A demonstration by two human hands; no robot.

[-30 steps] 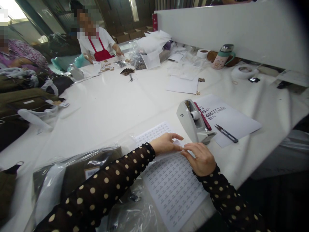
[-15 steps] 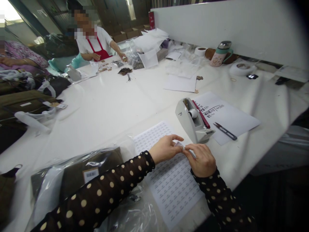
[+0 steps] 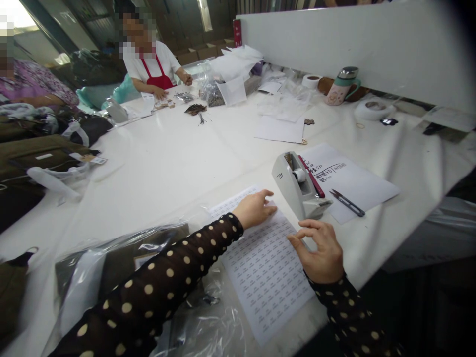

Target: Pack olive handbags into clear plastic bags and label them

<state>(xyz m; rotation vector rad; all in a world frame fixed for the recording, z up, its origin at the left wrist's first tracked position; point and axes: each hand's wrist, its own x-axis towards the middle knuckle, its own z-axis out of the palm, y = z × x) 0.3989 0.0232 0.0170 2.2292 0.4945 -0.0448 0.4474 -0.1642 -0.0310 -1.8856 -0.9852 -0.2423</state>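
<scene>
A white sheet of small printed labels lies on the table in front of me. Over its upper part rests my left hand, open, thumb and index finger apart, with nothing visible between them. My right hand hovers at the sheet's right edge; its thumb and index finger are curved but separated, and I see nothing in them. Just beyond both hands stands a grey tape dispenser with a dark red strip along its side. To my left, a dark olive bag in clear plastic lies partly under my left forearm.
Thread snips lie on a handwritten paper to the right. Farther back are a thermos cup, tape rolls and loose papers. Olive bags are piled at left. Across the table, a co-worker in a red apron handles small pieces.
My hands, earlier together at a small whitish piece, have separated. The right hand moved slightly right and its fingers opened. The co-worker's hands shifted too.
</scene>
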